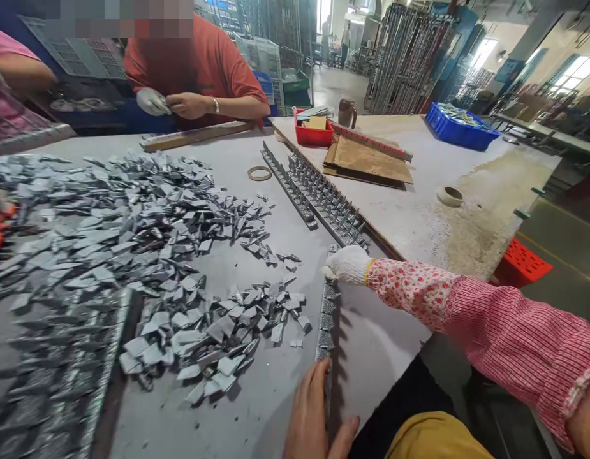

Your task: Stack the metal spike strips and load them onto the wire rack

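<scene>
A narrow grey strip (325, 319) with a row of pointed pieces standing up from it lies lengthwise on the table before me. My right hand (351, 264), in a white glove, is closed on its far end; the fingertips are partly hidden. At the near end my bare left hand (311, 408) grips the strip, fingers along its left side and thumb on the right. Loose flat grey pointed pieces (222, 325) are heaped to the left. Just beyond my right hand lie more studded strips (323, 197), side by side.
A studded rack (69, 382) fills the near left. Two tape rolls (259, 173) (450, 196), cardboard (366, 159), a red bin (314, 132) and a blue basket (462, 124) are on the tables. Across from me sits a person in red (199, 64); another person's pink sleeve shows at left.
</scene>
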### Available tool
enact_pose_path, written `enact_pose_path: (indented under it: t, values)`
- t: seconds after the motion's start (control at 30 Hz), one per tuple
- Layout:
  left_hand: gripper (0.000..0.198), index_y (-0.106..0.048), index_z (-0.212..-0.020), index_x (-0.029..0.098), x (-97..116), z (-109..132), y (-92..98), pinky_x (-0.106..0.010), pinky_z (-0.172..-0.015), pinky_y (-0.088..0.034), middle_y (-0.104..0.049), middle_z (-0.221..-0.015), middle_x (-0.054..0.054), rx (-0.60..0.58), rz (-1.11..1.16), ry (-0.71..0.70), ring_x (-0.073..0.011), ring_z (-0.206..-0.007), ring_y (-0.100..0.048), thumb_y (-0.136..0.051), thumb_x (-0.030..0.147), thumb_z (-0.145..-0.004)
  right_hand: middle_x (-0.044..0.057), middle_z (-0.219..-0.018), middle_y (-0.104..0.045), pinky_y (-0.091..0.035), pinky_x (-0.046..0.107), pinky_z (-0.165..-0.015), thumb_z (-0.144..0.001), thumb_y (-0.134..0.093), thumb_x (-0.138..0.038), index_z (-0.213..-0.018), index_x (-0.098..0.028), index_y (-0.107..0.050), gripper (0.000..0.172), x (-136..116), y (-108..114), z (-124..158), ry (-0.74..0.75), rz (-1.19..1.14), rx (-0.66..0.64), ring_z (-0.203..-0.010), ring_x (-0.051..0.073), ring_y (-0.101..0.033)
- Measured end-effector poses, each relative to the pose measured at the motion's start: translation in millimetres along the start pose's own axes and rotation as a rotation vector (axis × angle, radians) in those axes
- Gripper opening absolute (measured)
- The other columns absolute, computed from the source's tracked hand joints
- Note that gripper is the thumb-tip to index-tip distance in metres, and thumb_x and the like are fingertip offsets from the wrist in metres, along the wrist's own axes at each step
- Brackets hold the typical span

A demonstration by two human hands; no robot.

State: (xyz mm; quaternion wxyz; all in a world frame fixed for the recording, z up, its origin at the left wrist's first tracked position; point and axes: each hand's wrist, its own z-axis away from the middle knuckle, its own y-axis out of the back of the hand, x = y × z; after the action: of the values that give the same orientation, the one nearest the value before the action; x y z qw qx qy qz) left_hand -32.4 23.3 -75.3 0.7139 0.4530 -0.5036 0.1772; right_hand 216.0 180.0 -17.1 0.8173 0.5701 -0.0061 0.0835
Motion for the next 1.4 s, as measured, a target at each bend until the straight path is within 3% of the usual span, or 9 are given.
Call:
enact_pose_path:
  t: [0.07,0.2,0.3,0.47,0.57,0.7,0.87,1.1,1.4]
  values:
    - [0.052,-0.047,-0.133,0.019,5,-13,18.8,-0.038,-0.089,-0.054,-0.060,-0.129,-0.013,-0.028,0.018,0.049,-0.0257,-0.112,-0.061,-0.050,0.042,-0.087,0.018,-0.086,-0.071,-0.047,0.037,-0.069,-0.095,-0.037,-0.045,-0.090,-0.013,-0.072,0.049,1,-1,3,0.003,-0.018,0.014,-0.086,0.030,-0.067]
    - [0.044,-0.055,-0.117,0.015,0,-52,46.9,-0.036,-0.070,-0.050,-0.067,-0.107,-0.013,0.289,-0.356,0.233,-0.0256,-0.086,-0.066,-0.045,0.048,-0.089,0.016,-0.085,-0.070,-0.044,0.032,-0.068,-0.094,-0.024,-0.064,-0.092,-0.015,-0.070,0.067,5,0,16,-0.108,-0.102,0.082,-0.082,0.027,-0.067]
    - [0.030,-0.063,-0.098,0.018,-11,-72,51.7,-0.033,-0.066,-0.044,-0.069,-0.097,-0.012,0.324,-0.568,0.316,-0.0278,-0.086,-0.064,-0.044,0.039,-0.089,0.011,-0.084,-0.070,-0.039,0.028,-0.064,-0.095,-0.017,-0.065,-0.091,-0.019,-0.067,0.069,10,-3,35,-0.224,-0.212,0.249,-0.079,0.021,-0.064]
    - [0.029,-0.064,-0.081,0.019,-9,-67,53.9,-0.027,-0.062,-0.042,-0.068,-0.074,-0.004,0.385,-0.393,0.301,-0.0193,-0.069,-0.061,-0.047,0.042,-0.087,0.003,-0.071,-0.066,-0.035,0.023,-0.061,-0.097,-0.033,-0.057,-0.082,-0.018,-0.061,0.050,6,-2,77,-0.071,-0.563,0.390,-0.068,0.014,-0.060]
    - [0.036,-0.062,-0.072,0.019,17,-47,59.4,-0.023,-0.056,-0.040,-0.056,-0.060,0.002,0.388,-0.010,0.204,-0.0138,-0.058,-0.051,-0.058,0.054,-0.079,-0.001,-0.069,-0.063,-0.039,0.020,-0.059,-0.094,-0.045,-0.050,-0.090,-0.018,-0.060,0.036,-16,8,101,0.137,-0.986,0.281,-0.064,0.011,-0.059]
    - [0.037,-0.058,-0.064,0.018,58,-18,58.9,-0.021,-0.052,-0.036,-0.047,-0.057,0.004,0.241,0.261,0.081,-0.0106,-0.056,-0.042,-0.066,0.051,-0.076,-0.002,-0.069,-0.061,-0.042,0.018,-0.050,-0.086,-0.058,-0.047,-0.086,-0.016,-0.060,0.032,-54,16,123,0.368,-1.446,-0.145,-0.055,0.008,-0.056]
    - [0.047,-0.053,-0.056,0.018,67,-1,40.9,-0.024,-0.053,-0.041,-0.050,-0.056,0.002,0.118,0.649,0.034,-0.0120,-0.056,-0.047,-0.071,0.060,-0.068,-0.002,-0.057,-0.057,-0.039,0.017,-0.038,-0.082,-0.057,-0.050,-0.075,-0.014,-0.058,0.037,-72,4,138,0.434,-1.712,-0.574,-0.041,0.008,-0.052]
    - [0.031,-0.072,-0.091,0.020,68,-2,19.9,-0.030,-0.068,-0.050,-0.072,-0.084,-0.004,0.571,0.129,0.125,-0.0194,-0.073,-0.064,-0.068,0.047,-0.076,-0.002,-0.054,-0.058,-0.034,0.015,-0.037,-0.088,-0.053,-0.048,-0.077,-0.014,-0.058,0.036,-70,-16,142,0.249,-1.804,-0.181,-0.040,0.007,-0.049]
    - [0.029,-0.061,-0.070,0.020,79,-9,23.5,-0.022,-0.054,-0.041,-0.054,-0.055,0.003,0.445,-0.144,-0.073,-0.0119,-0.051,-0.049,-0.052,0.040,-0.089,-0.002,-0.058,-0.058,-0.035,0.015,-0.040,-0.088,-0.053,-0.048,-0.070,-0.013,-0.057,0.039,-64,-11,136,0.222,-1.745,-0.245,-0.039,0.004,-0.044]
